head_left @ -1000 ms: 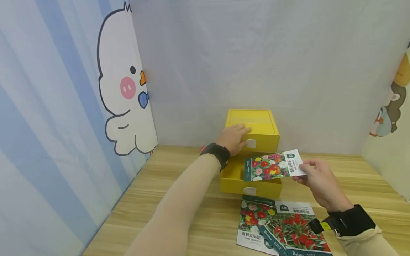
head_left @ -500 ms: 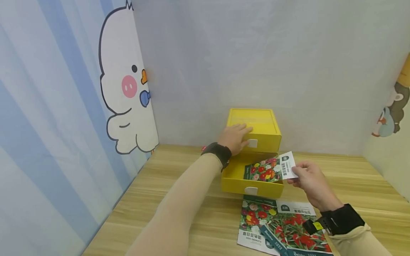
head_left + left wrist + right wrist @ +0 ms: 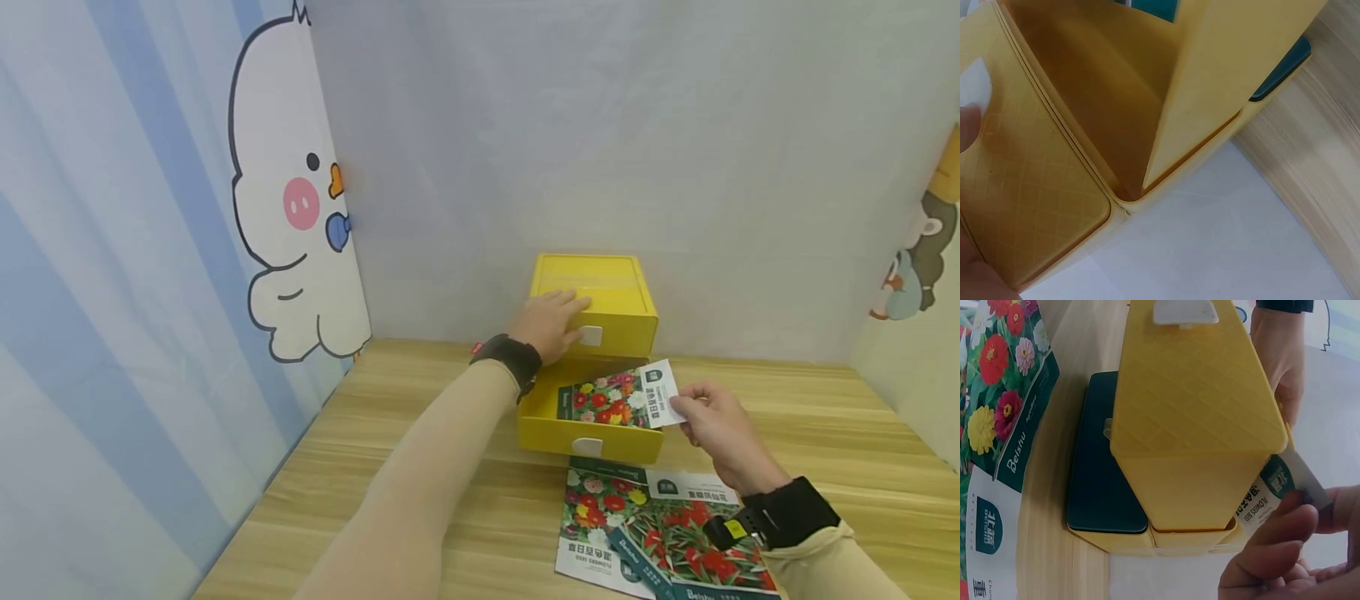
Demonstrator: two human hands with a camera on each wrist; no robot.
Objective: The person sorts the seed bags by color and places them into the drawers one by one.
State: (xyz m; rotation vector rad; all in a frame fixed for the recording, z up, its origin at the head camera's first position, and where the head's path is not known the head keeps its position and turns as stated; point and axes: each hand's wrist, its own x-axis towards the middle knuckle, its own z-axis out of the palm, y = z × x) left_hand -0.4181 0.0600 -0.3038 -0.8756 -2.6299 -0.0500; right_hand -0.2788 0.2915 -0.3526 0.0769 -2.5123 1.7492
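Note:
My right hand [image 3: 716,425] pinches the white end of a flower seed packet [image 3: 611,398], printed with colourful blooms. Its green end reaches down inside the pulled-out yellow drawer [image 3: 555,437], while the held end stays raised over the drawer's right side. In the right wrist view, thumb and fingers grip the packet's edge [image 3: 1260,503]. My left hand [image 3: 546,325] rests on the yellow drawer box [image 3: 592,279], fingers lying on its top and thumb by the white tab [image 3: 591,336] of the closed upper drawer. The left wrist view shows the open drawer's side wall [image 3: 1216,81].
Several more seed packets [image 3: 697,533] overlap on the wooden table [image 3: 337,500] in front of the box. A dark green drawer front [image 3: 1107,469] sits below the open drawer. A grey curtain [image 3: 480,167] hangs behind, and a striped curtain [image 3: 135,292] at left.
My right hand has moved left and slightly down, bringing the packet from above the open drawer partly into it. My left hand remains on the box.

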